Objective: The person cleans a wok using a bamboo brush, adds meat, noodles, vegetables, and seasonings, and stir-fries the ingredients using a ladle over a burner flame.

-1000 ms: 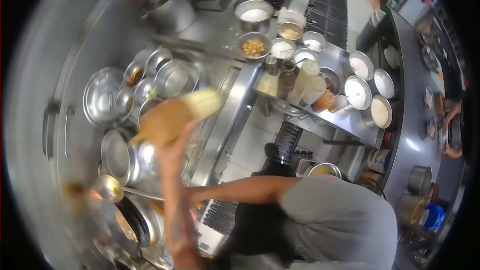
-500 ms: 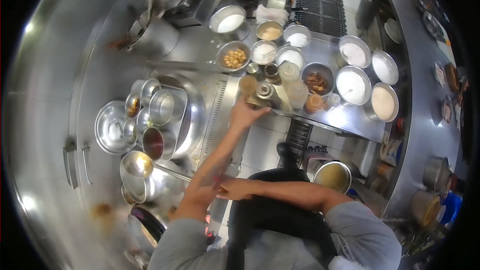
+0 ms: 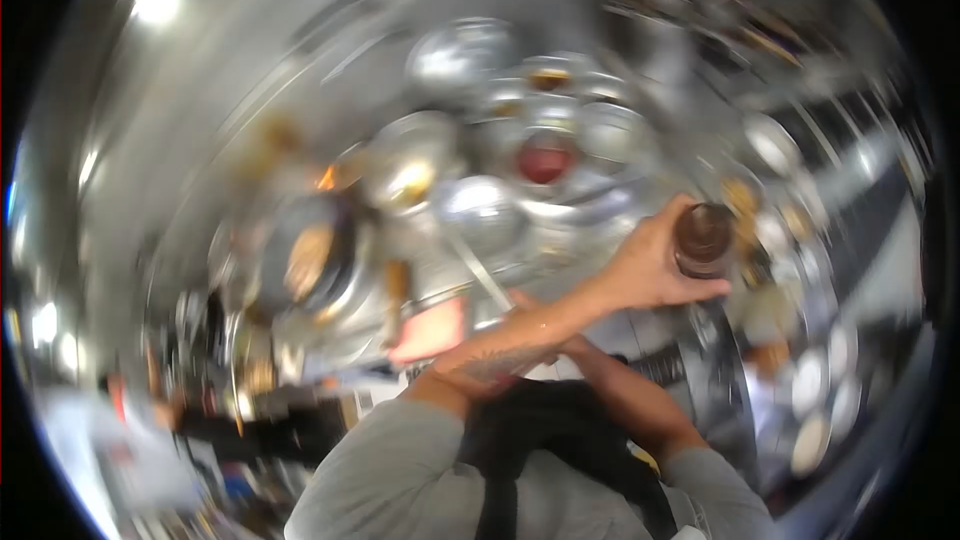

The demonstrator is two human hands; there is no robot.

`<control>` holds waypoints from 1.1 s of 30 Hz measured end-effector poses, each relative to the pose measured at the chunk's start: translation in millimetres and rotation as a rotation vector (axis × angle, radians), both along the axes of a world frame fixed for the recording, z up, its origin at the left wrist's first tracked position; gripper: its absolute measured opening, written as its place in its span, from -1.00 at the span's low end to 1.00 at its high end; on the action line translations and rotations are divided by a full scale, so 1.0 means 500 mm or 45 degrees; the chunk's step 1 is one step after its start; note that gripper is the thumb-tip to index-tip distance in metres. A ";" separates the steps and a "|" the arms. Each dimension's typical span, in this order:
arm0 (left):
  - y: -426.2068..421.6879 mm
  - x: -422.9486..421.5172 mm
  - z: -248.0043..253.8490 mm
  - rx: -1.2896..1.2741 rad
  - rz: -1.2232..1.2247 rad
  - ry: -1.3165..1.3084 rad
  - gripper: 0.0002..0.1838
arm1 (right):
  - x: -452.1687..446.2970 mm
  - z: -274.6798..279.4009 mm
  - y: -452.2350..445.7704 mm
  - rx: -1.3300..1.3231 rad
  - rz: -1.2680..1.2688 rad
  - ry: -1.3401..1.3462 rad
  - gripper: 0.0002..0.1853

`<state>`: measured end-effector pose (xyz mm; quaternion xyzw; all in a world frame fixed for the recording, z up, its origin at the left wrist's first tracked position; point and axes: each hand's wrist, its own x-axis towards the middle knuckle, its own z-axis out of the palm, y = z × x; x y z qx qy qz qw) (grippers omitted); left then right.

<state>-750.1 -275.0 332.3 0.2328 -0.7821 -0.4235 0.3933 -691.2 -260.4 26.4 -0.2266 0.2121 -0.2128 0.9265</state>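
My left hand (image 3: 655,255) is closed around a dark brown bottle (image 3: 705,235), held up on the right above the counter. My left forearm crosses over my right arm. Mostly hidden under that forearm, my right hand (image 3: 521,302) grips the thin handle of a ladle (image 3: 485,212). The ladle's round metal bowl lies beside a pot with red contents (image 3: 546,157). Left of the ladle, a metal bowl (image 3: 412,155) shows something yellow inside. Motion blur softens most outlines.
A dark pan (image 3: 345,250) with a tan piece of food (image 3: 309,262) sits at left, near an orange flame (image 3: 326,178). Several metal containers stand behind the ladle. More bowls (image 3: 810,380) line the right-hand counter. A pink-red flat block (image 3: 428,330) lies near my left forearm.
The view has swung left toward the pans and flame. My left hand, earlier among the bottles at the counter's edge, now holds up the dark brown bottle. My right hand still holds the ladle.
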 end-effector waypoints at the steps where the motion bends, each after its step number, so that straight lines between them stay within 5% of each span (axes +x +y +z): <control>1: 0.013 0.074 0.021 -0.048 0.181 0.018 -0.07 | 0.083 -0.058 -0.033 -0.369 -0.119 0.169 -0.39; 3: 0.025 0.183 0.034 -0.194 0.175 0.444 -0.04 | 0.182 0.214 -0.047 -0.649 -0.114 0.471 -0.46; 5: 0.051 0.331 0.054 -0.212 0.335 0.366 -0.06 | 0.323 0.318 -0.069 -0.642 -0.087 0.485 -0.52; 7: 0.074 0.503 0.049 -0.246 0.606 0.139 -0.08 | 0.452 0.318 -0.109 -0.592 -0.018 0.489 -0.57; 8: 0.102 0.617 0.074 -0.015 0.727 0.030 -0.06 | 0.507 0.303 -0.111 -0.518 -0.010 0.484 -0.62; 9: 0.108 0.758 0.099 -0.046 0.832 -0.060 -0.13 | 0.572 0.263 -0.076 -0.560 -0.468 0.128 -0.79; 11: 0.113 0.992 0.102 0.098 1.139 -0.350 -0.22 | 0.623 0.364 -0.080 -0.649 0.081 0.535 -0.82; 12: 0.096 1.112 0.066 -0.008 1.292 -0.572 -0.25 | 0.659 0.365 -0.083 -0.469 0.085 0.495 -0.66; 14: 0.083 1.311 0.042 0.091 1.446 -1.097 -0.17 | 0.710 0.360 -0.069 -0.458 0.090 0.503 -0.67; 17: 0.039 1.530 -0.027 0.424 1.558 -1.730 -0.35 | 0.782 0.360 -0.055 -0.473 0.090 0.508 -0.66; 20: 0.009 1.642 -0.063 0.425 1.619 -1.962 -0.42 | 0.834 0.339 -0.052 -0.458 0.075 0.549 -0.56; 25: 0.003 1.651 -0.072 0.352 1.654 -1.877 -0.48 | 0.874 0.317 -0.075 -0.456 0.072 0.616 -0.39; 30: 0.061 1.665 -0.062 0.395 1.602 -1.993 -0.56 | 0.909 0.341 -0.088 -0.670 0.119 0.796 -0.47; 33: 0.120 1.705 -0.064 0.507 1.710 -1.878 -0.44 | 0.943 0.389 -0.098 -0.974 0.149 0.982 -0.52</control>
